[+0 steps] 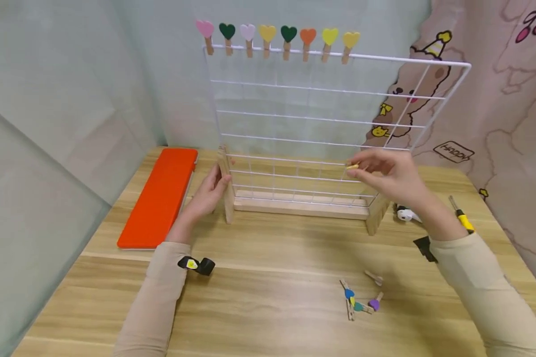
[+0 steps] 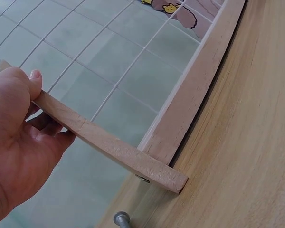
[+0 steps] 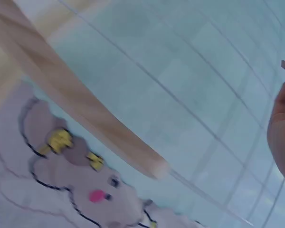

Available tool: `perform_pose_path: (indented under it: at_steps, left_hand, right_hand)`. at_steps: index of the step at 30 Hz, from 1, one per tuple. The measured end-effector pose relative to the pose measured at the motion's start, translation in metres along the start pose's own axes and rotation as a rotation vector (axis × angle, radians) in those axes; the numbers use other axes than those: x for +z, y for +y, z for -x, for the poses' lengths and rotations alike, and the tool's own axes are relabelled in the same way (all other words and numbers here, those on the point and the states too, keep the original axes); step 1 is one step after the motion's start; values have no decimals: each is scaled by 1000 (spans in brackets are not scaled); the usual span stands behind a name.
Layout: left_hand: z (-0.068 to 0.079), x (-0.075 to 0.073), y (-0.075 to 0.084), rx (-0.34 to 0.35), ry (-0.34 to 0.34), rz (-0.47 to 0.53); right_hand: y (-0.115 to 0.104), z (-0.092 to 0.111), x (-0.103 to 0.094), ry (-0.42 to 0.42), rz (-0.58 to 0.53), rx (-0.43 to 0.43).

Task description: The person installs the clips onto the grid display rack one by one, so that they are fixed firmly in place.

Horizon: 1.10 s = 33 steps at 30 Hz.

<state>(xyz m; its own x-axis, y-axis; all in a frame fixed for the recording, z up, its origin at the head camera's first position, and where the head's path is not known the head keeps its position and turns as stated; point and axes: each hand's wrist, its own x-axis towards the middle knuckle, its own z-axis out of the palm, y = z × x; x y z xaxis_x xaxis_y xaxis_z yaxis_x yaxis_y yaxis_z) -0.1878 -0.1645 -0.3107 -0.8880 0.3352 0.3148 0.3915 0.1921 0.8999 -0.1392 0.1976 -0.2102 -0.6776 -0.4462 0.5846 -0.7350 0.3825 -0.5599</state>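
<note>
A white wire grid (image 1: 384, 58) stands upright in a wooden base. My left hand (image 1: 207, 193) grips the left wooden post (image 1: 227, 198), thumb on its near edge; the left wrist view shows this hand (image 2: 19, 137) wrapped at the post (image 2: 109, 140). My right hand (image 1: 395, 173) pinches a small clothespin with yellow on it (image 1: 352, 167), in front of the grid's lower right part. Heart clothespins line the top wire, from a pink one (image 1: 204, 29) to a yellow one (image 1: 351, 39). In the right wrist view, only the edge of the right hand (image 3: 282, 128) shows.
Several loose heart clothespins, among them a blue one (image 1: 349, 293) and a purple one (image 1: 374, 304), lie on the front right of the table (image 1: 268, 297). An orange-red case (image 1: 161, 198) lies at left. A yellow-black screwdriver (image 1: 464, 220) is beyond the right forearm.
</note>
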Motion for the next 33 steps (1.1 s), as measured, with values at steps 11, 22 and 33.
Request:
perform_pose_path:
  at_steps: [11, 22, 33]
  left_hand:
    - [-2, 1, -12, -19, -1, 24]
    - [-7, -1, -25, -9, -4, 28]
    - [0, 1, -2, -19, 2, 15]
  right_hand:
    - [-55, -85, -54, 307, -376, -159]
    - [-64, -122, -68, 376, -339, 134]
    - [-66, -126, -65, 367, -238, 156]
